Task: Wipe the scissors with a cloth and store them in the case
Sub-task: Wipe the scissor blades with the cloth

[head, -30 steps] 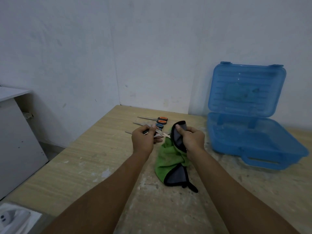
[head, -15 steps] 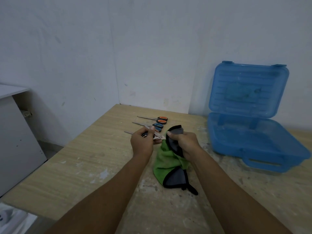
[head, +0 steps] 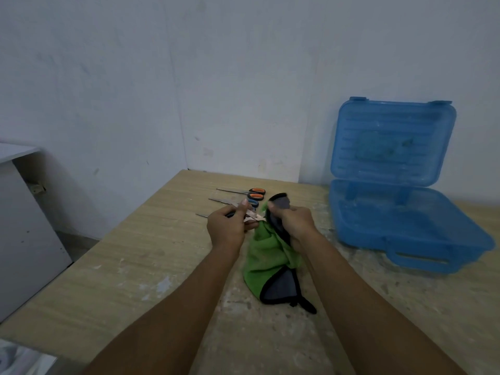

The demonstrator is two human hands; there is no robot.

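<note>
My left hand [head: 227,228] grips a pair of scissors [head: 253,216] by the handle, the blades pointing right toward the cloth. My right hand [head: 293,221] grips a bunched green cloth [head: 266,257] with grey, black-edged parts, held right at the blade tips; its lower end lies on the table. The blue plastic case [head: 405,220] stands open at the right, its lid upright against the wall. Behind my hands lie orange-handled scissors [head: 255,193], a blue-handled pair [head: 253,203] partly hidden by my left hand, and another blade [head: 201,215] showing at its left.
The wooden table [head: 135,266] has its left edge running diagonally, with floor below. A white cabinet [head: 24,226] stands off to the left. A white wall runs close behind the table. Something white lies at the bottom left corner.
My right hand has slid the cloth a little to the right along the blades, so more bare blade shows between my hands. My left hand keeps its grip.
</note>
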